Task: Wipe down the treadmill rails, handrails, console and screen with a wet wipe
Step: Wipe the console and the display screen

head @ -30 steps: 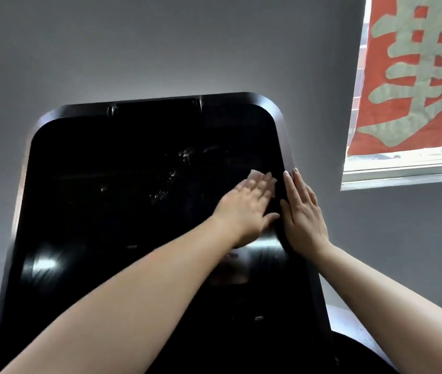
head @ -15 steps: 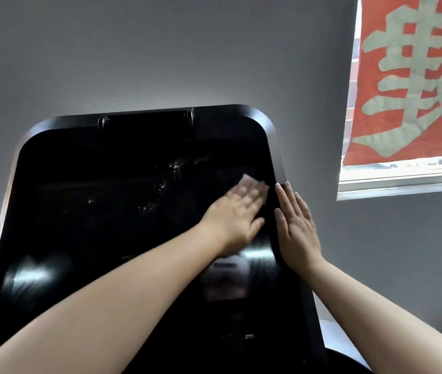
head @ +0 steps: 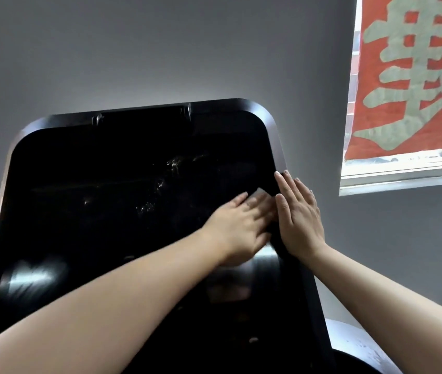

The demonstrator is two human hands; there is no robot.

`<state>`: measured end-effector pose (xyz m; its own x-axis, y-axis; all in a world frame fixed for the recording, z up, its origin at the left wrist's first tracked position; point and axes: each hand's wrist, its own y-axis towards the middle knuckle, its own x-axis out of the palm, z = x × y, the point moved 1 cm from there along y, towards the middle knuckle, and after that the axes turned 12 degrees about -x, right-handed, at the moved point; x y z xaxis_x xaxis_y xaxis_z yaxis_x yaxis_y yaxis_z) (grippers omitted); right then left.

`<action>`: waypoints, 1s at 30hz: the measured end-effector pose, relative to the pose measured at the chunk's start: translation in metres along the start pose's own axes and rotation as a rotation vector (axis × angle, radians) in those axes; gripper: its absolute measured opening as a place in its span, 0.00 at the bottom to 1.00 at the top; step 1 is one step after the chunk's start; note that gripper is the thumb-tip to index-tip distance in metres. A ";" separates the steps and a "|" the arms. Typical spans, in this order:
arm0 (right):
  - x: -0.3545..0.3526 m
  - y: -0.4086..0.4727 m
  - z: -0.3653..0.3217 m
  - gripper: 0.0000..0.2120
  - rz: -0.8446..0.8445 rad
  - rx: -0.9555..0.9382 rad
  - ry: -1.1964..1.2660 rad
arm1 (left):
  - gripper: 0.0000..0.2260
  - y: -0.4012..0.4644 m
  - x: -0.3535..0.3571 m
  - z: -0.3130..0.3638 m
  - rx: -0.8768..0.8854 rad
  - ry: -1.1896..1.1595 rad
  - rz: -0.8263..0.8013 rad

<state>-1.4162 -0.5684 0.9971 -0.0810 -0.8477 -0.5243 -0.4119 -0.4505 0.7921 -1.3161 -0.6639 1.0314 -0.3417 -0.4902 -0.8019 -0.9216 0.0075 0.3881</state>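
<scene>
The left hand (head: 241, 229), fingers straight, presses a wet wipe (head: 261, 196) flat on the treadmill screen (head: 133, 211) near its right edge. The right hand (head: 299, 214) lies flat and wide on that edge, holding nothing.

A plain grey wall (head: 160, 49) fills the upper view, paler in a soft glow towards its middle and darker at the corners; at the upper right a window (head: 403, 174) with a pale frame lets in daylight; a red banner (head: 414, 76) bearing a large pale character hangs across it; grey wall continues below the sill.
</scene>
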 end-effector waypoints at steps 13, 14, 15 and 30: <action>0.007 0.044 -0.012 0.32 -0.044 0.048 -0.150 | 0.25 0.082 -0.029 -0.090 -0.267 0.083 -0.032; 0.007 0.044 -0.012 0.32 -0.044 0.050 -0.152 | 0.25 0.080 -0.028 -0.097 -0.291 0.099 -0.010; 0.007 0.045 -0.012 0.32 -0.047 0.050 -0.158 | 0.25 0.077 -0.027 -0.103 -0.319 0.122 0.005; 0.007 0.044 -0.013 0.30 -0.067 0.050 -0.187 | 0.27 0.086 -0.028 -0.104 -0.432 0.172 0.030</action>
<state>-1.4228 -0.5980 1.0321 -0.2173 -0.7470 -0.6284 -0.4663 -0.4861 0.7391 -1.3667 -0.7397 1.1344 -0.2974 -0.6332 -0.7146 -0.7382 -0.3221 0.5927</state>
